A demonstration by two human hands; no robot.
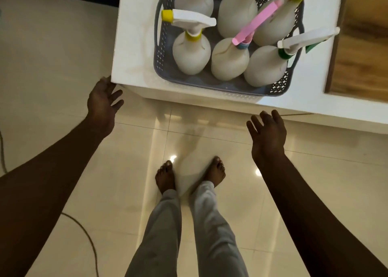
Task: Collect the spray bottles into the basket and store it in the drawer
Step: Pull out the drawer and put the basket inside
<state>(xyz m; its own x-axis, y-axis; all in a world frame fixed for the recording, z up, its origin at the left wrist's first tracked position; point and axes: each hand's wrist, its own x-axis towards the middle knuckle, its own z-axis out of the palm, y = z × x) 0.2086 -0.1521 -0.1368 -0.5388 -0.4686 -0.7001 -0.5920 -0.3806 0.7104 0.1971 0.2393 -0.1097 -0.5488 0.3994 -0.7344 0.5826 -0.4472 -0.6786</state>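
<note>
A grey perforated basket (pixel 159 66) stands on a white counter (pixel 134 45), close to its front edge. Several white spray bottles stand inside it: one with a yellow nozzle (pixel 191 54) at front left, one with a pink trigger (pixel 230 62) in the middle, one with a green collar (pixel 265 68) at front right, others behind them. My left hand (pixel 104 102) is open, fingers spread, just below the counter's left corner. My right hand (pixel 267 134) is open below the counter's front edge, under the basket's right side. Neither hand touches the basket. No drawer is visible.
A wooden panel (pixel 361 45) lies on the counter to the right of the basket. Glossy beige floor tiles (pixel 63 56) lie below. My bare feet (pixel 189 173) stand close to the counter front. A cable (pixel 84 230) runs across the floor at lower left.
</note>
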